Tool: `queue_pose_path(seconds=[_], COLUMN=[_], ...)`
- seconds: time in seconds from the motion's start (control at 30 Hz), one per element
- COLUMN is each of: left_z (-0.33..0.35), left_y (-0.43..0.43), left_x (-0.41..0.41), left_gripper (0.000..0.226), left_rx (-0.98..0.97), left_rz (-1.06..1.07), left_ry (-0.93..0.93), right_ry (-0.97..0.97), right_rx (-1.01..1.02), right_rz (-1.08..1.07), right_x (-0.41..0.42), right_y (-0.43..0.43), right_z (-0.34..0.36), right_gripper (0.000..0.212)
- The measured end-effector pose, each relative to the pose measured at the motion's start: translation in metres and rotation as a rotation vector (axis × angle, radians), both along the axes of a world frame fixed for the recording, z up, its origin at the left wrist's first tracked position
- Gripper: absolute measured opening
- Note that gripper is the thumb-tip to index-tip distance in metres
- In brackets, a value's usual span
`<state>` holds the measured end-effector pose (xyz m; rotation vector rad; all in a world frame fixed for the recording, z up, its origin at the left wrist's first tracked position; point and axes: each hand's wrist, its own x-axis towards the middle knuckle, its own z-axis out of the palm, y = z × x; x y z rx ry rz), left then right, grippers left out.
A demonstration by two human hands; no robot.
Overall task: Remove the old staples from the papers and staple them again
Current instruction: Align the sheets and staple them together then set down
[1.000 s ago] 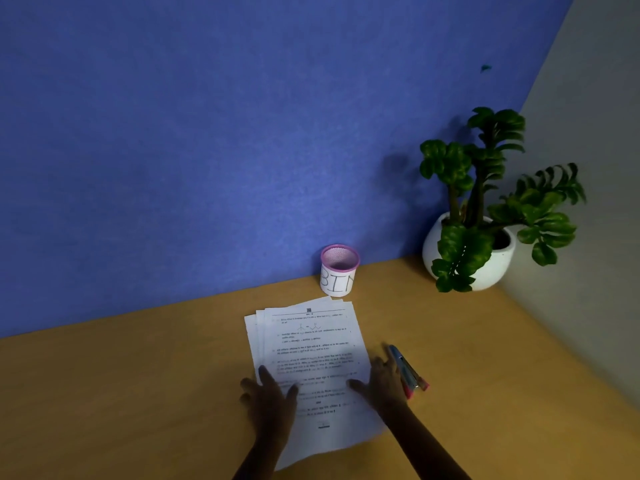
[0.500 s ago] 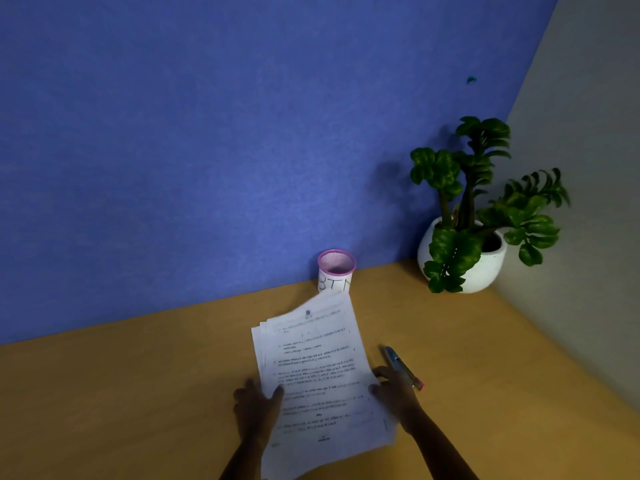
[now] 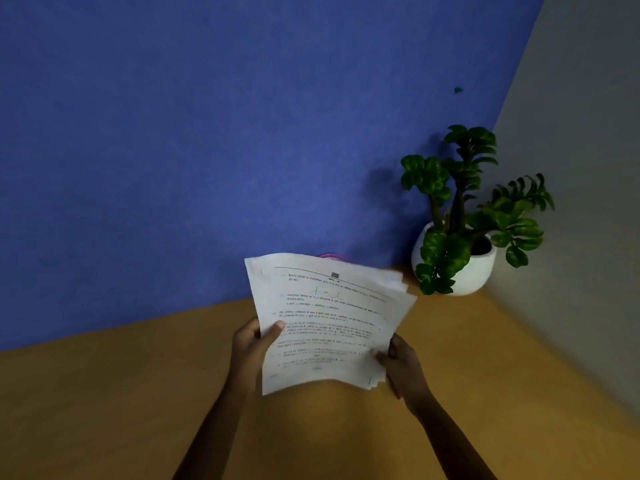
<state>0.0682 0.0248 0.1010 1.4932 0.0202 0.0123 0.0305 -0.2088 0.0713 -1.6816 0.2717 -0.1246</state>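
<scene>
A stack of white printed papers is held up off the wooden desk, tilted toward me, its sheets fanned slightly at the right edge. My left hand grips the stack's left edge, thumb on the top sheet. My right hand grips the lower right corner. The stapler that lay to the right of the papers is hidden behind the sheets and my right hand. No staple is visible on the pages.
A pink-rimmed bin cup stands against the blue wall, only its rim showing above the papers. A green plant in a white pot sits in the back right corner beside the grey wall.
Both hands took hold of the papers, which lay flat on the desk, and lifted them up and toward the wall. The papers now cover the bin cup and the stapler.
</scene>
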Motion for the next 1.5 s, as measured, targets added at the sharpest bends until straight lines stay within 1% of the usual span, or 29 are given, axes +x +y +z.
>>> queue_pose_path(seconds=[0.13,0.27,0.33,0.4,0.43,0.53,0.6,0.63,0.7,0.73,0.83,0.93,0.97,1.03,1.07,1.17,1.23,1.37,1.43,1.5], left_z=[0.016,0.029,0.035,0.039,0.04,0.041,0.038,0.037,0.034,0.033,0.033,0.038,0.04,0.043,0.044,0.044,0.044,0.044,0.042,0.04], left_y=[0.003,-0.001,-0.004,-0.006,-0.007,-0.009,-0.009,-0.008,-0.007,-0.007,-0.008,-0.006,-0.005,-0.003,-0.003,-0.007,-0.009,-0.008,-0.007,-0.007], left_x=[0.002,0.002,0.002,0.001,0.0,-0.001,-0.004,-0.006,-0.009,-0.01,-0.01,-0.008,-0.007,-0.005,-0.004,0.0,0.002,0.004,0.004,0.004], left_gripper=[0.019,0.017,0.015,0.011,0.009,0.015,0.015,0.013,0.013,0.014,0.012,0.01,0.009,0.01,0.011,0.008,0.013,0.017,0.014,0.008], left_rx=[0.018,0.073,0.085,0.059,0.044,0.018,0.017,0.02,0.018,0.024,0.052,0.022,0.001,-0.041,-0.046,0.01,0.023,0.053,0.043,0.026], left_rz=[-0.099,-0.165,-0.156,-0.117,-0.088,-0.014,-0.028,-0.043,-0.078,-0.096,-0.135,-0.102,-0.088,-0.069,-0.065,-0.031,0.001,-0.015,-0.021,-0.052], left_ry=[-0.048,-0.111,-0.142,-0.16,-0.158,-0.127,-0.112,-0.106,-0.081,-0.06,-0.032,-0.08,-0.098,-0.108,-0.106,-0.104,-0.1,-0.097,-0.087,-0.075], right_ry=[-0.155,-0.241,-0.271,-0.317,-0.335,-0.339,-0.314,-0.3,-0.279,-0.271,-0.268,-0.308,-0.326,-0.355,-0.361,-0.356,-0.377,-0.427,-0.425,-0.421], right_rx=[0.019,0.004,-0.023,-0.047,-0.052,-0.027,-0.005,-0.003,-0.033,-0.056,-0.084,-0.057,-0.036,0.004,0.016,0.001,-0.039,-0.036,-0.045,-0.067], right_rz=[0.017,-0.017,-0.018,-0.026,-0.029,-0.017,-0.005,0.002,0.019,0.028,0.04,-0.002,-0.023,-0.061,-0.065,0.001,0.015,-0.095,-0.091,-0.025], right_x=[0.002,0.004,0.006,0.005,0.005,0.004,0.005,0.005,0.005,0.004,0.004,0.003,0.002,0.003,0.004,0.005,0.004,0.007,0.006,0.004], right_y=[-0.001,0.005,0.008,0.012,0.014,0.016,0.015,0.014,0.013,0.012,0.012,0.015,0.016,0.017,0.017,0.019,0.022,0.018,0.018,0.022], right_z=[0.015,0.023,0.027,0.032,0.035,0.035,0.032,0.031,0.027,0.025,0.023,0.03,0.034,0.039,0.041,0.044,0.045,0.043,0.043,0.044], right_gripper=[0.031,0.025,0.024,0.02,0.022,0.023,0.024,0.028,0.035,0.036,0.024,0.019,0.019,0.031,0.032,0.019,0.022,0.021,0.022,0.017])
